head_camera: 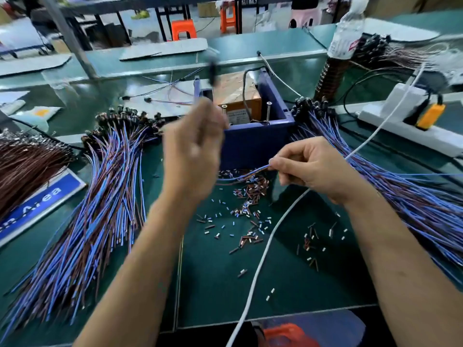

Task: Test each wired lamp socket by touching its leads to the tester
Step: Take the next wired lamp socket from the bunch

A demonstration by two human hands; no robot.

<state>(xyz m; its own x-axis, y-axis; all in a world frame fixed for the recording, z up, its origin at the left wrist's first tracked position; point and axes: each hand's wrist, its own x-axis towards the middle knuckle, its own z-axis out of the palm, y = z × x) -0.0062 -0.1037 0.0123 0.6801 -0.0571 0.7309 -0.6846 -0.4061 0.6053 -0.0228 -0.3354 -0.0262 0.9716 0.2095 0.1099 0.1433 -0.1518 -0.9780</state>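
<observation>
Left hand (193, 149) grips blurred socket (213, 71) end, right hand (313, 169) pinches the leads (250, 172); wires look light and floppy, best held near tips.

- The left hand (194, 146), blurred at centre, is raised with fingers curled round a dark lamp socket (213, 71) that sticks up toward 12 o'clock.
- The right hand (313, 169) pinches blue and brown leads (240, 175) running toward 9 o'clock.
- A blue tester box (255, 144) stands just beyond both hands.
- Wired-socket bundles fan out at 8 o'clock (100, 209) and 3 o'clock (406, 191).
- Cut insulation bits (250, 211) litter the green mat (288, 284).
- A white cable (263, 261) crosses toward 6 o'clock.
</observation>
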